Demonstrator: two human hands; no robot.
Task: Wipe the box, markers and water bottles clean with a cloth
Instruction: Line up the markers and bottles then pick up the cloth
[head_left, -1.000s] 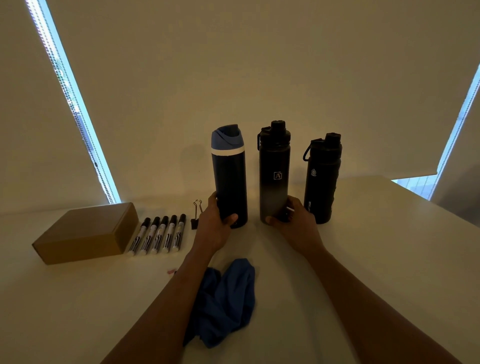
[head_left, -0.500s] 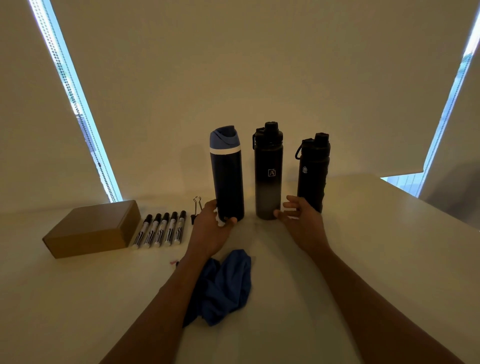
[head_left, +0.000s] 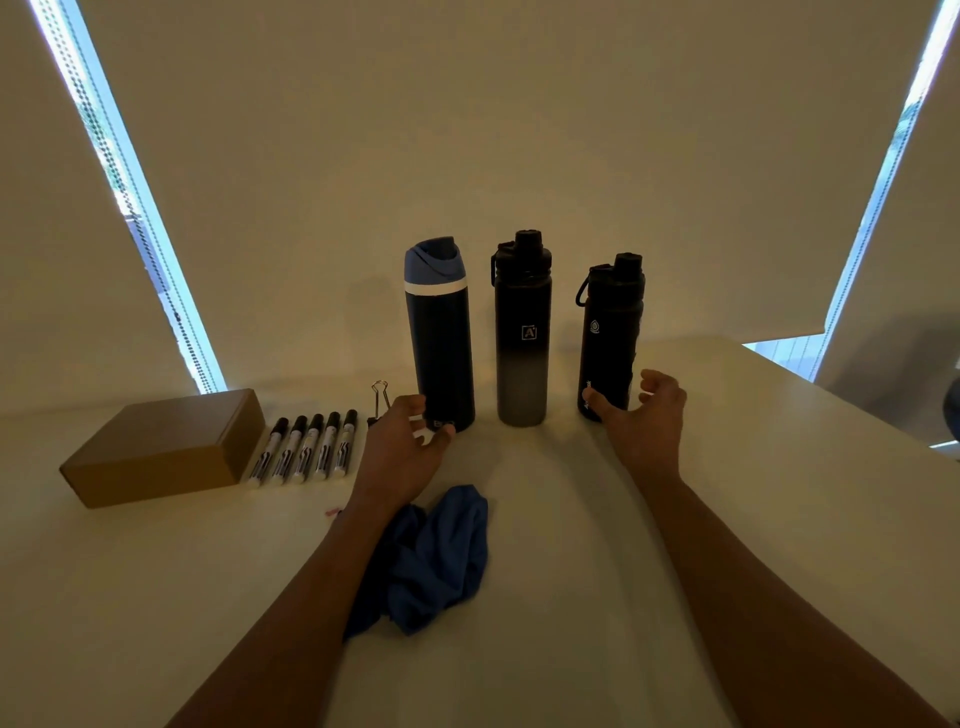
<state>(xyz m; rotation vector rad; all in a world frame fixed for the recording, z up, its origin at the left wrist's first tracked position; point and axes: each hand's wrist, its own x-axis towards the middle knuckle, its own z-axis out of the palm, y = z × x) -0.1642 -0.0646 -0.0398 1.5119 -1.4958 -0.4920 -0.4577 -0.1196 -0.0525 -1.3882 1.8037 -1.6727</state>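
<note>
Both hands empty, fingers loose. Left hand (head_left: 402, 449) is at the base of the blue-lidded bottle (head_left: 441, 338), thumb maybe touching it, too dim to tell. Right hand (head_left: 647, 421) is spread by the short black bottle (head_left: 608, 332). Gradient bottle (head_left: 521, 332) stands between those two. Cloth (head_left: 441, 561) lies crumpled on the surface (head_left: 779, 467) by my left forearm. Box (head_left: 161, 447) and five markers (head_left: 306, 449) sit far left.

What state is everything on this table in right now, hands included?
Box: closed, lying flat.
Markers: five, capped, lying in a row.
Blue-lid bottle: upright, lid shut.
Middle bottle: upright, capped.
Right bottle: upright, capped.
Cloth: crumpled, unheld.
Left hand: open, by blue-lid bottle's base.
Right hand: open, cupped by right bottle.
</note>
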